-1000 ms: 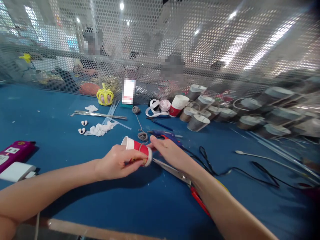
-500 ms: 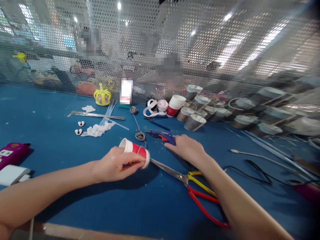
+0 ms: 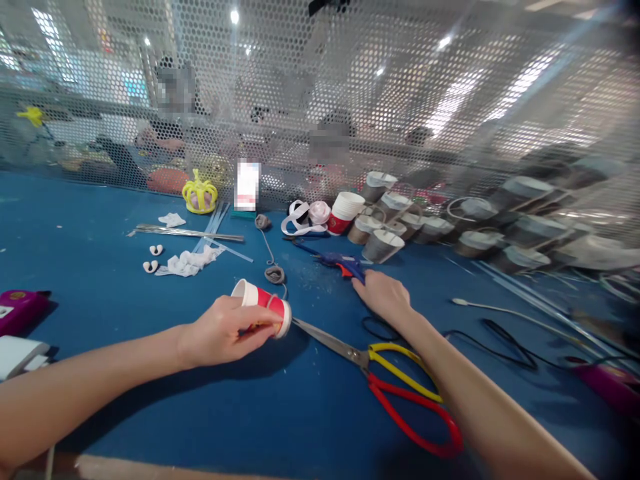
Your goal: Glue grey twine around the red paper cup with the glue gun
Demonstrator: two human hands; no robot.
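With our left hand [image 3: 225, 331] we pinch the paper cup [image 3: 261, 299] between thumb and fingers, tilted midway between the table's [image 3: 200, 413] near and far edges; our right hand [image 3: 384, 293] meets the glue gun [image 3: 337, 262] at its handle, finger closure cannot be told; scissors [image 3: 357, 355] lie nearer the near edge

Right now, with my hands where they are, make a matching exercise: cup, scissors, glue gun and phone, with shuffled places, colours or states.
1. cup
2. scissors
3. glue gun
4. phone

A. at the right hand's fingers
B. upright, screen lit
C. held in the left hand
D. yellow and red handles

Pairs: 1-C, 2-D, 3-A, 4-B
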